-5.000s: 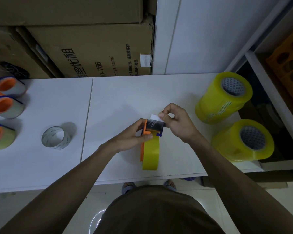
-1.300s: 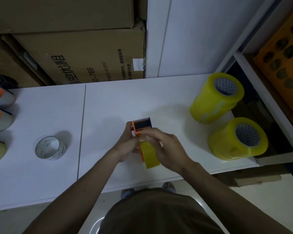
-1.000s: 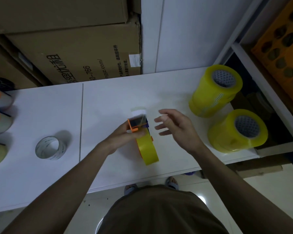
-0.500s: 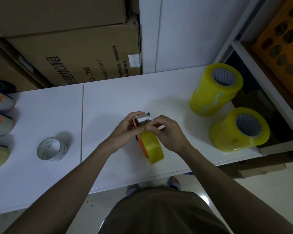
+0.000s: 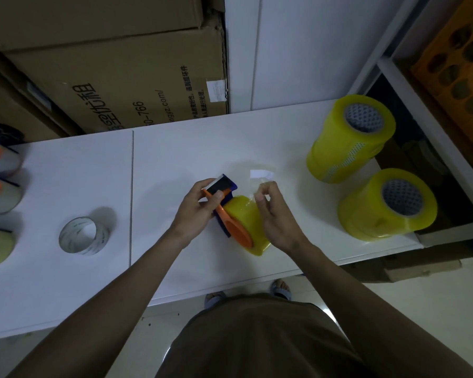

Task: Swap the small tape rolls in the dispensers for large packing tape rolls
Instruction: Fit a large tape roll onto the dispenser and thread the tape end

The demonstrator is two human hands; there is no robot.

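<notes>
An orange and blue tape dispenser (image 5: 224, 203) with a yellow packing tape roll (image 5: 247, 222) mounted on it sits over the white table (image 5: 175, 148). My left hand (image 5: 195, 211) grips the dispenser near its cutter end. My right hand (image 5: 273, 214) pinches the clear free end of the tape (image 5: 261, 175) and holds it up beside the roll. A small, nearly spent tape roll (image 5: 84, 236) lies alone on the table to the left.
Two stacks of large yellow tape rolls (image 5: 350, 137) (image 5: 385, 204) stand at the table's right end. Three more dispensers (image 5: 0, 192) lie at the left edge. Cardboard boxes (image 5: 107, 77) rise behind the table, and a shelf (image 5: 426, 126) stands to the right.
My right hand has pulled the tape end away from the dispenser toward the right. The dispenser has tilted, so that its orange side faces up.
</notes>
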